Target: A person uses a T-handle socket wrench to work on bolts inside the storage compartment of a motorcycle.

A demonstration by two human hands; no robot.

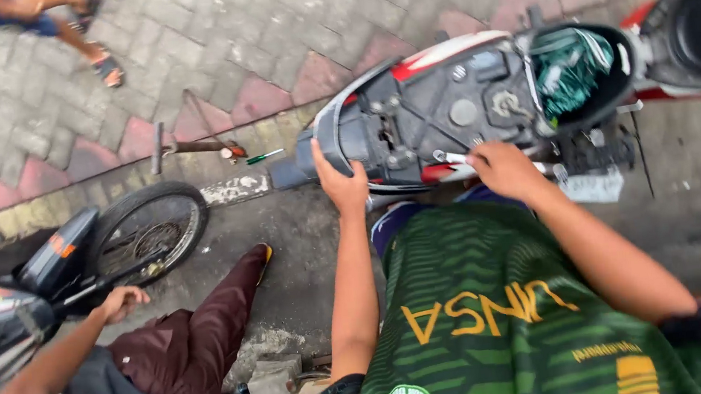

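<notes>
Head view: left hand [342,185] clamped over rear edge of grey tail panel [329,130], presumably steadying it. Right hand [502,169] closed round white-handled tool [453,158], tip hidden (kind of tool unclear), pressed at open motorcycle frame [445,111]. Seat removed, grey innards exposed, red-and-white fairing [439,53], green cloth [569,64] stuffed in compartment. Machine parked on tarmac beside brick paving [266,34].

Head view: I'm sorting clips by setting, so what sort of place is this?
Probably a roadside motorbike repair spot outdoors. The left hand and right hand rest on a motorbike with its seat off, tools lie on brick paving, and a second bike's wheel stands nearby.
</notes>
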